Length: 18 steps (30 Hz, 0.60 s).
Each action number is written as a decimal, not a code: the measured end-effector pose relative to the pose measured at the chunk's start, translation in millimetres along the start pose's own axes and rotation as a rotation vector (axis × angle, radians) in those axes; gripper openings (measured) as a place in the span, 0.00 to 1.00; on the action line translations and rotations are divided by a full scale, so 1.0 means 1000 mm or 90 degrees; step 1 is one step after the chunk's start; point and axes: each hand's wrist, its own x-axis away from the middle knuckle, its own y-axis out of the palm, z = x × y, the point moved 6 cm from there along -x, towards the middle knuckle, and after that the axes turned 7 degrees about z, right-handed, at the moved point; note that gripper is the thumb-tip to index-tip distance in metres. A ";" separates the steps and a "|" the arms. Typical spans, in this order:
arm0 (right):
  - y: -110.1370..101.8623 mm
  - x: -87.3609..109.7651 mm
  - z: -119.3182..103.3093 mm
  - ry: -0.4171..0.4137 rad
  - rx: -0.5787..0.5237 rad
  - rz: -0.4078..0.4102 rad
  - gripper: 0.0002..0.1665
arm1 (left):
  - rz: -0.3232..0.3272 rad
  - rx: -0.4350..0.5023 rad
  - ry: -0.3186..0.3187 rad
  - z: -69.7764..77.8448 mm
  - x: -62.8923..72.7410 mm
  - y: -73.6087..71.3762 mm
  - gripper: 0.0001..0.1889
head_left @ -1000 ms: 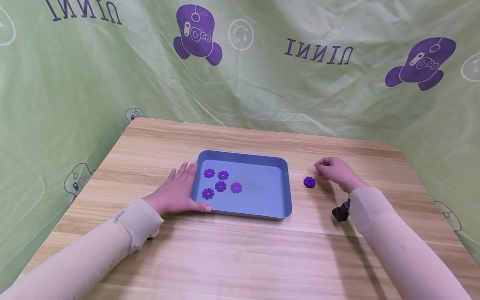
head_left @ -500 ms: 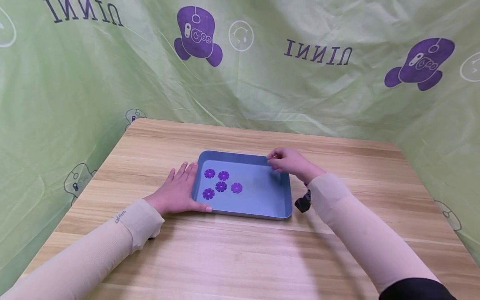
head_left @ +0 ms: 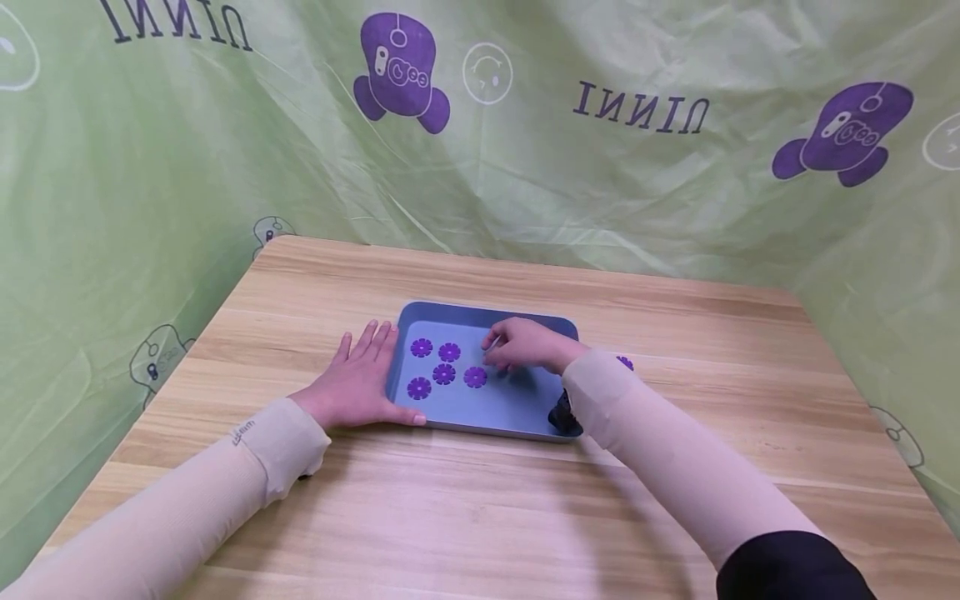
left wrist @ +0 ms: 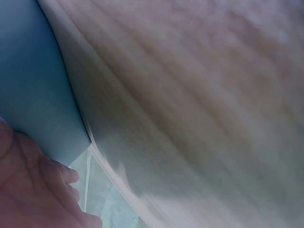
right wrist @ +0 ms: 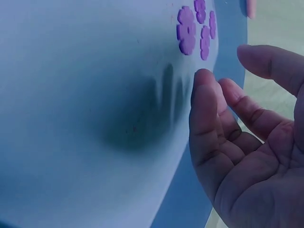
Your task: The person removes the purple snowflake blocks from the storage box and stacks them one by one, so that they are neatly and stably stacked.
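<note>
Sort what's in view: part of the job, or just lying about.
Seems part of the job:
blue tray
five purple discs in it
purple piece outside it, partly hidden
left hand, against the tray
right hand, above the tray

Just there:
wooden table
green printed curtain
black wrist device

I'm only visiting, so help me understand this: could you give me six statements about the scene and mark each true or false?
1. The left hand lies against the left side of the tray. True.
2. Five purple discs lie in the tray. True.
3. The tray is bright red. False: it is blue.
4. The right hand is over the tray. True.
5. The left hand is clenched in a fist. False: its fingers are stretched out.
6. Nothing purple lies outside the tray. False: a purple piece shows to its right, partly hidden by the sleeve.
</note>
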 end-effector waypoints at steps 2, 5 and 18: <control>0.003 -0.002 -0.001 0.003 0.011 -0.007 0.15 | -0.001 -0.002 0.000 0.000 0.000 -0.001 0.78; 0.007 -0.005 -0.002 0.003 0.032 -0.010 0.15 | -0.002 0.000 0.000 0.000 0.000 -0.001 0.78; 0.019 -0.013 -0.009 -0.025 0.141 -0.012 0.16 | 0.002 -0.002 0.000 0.002 0.001 0.000 0.77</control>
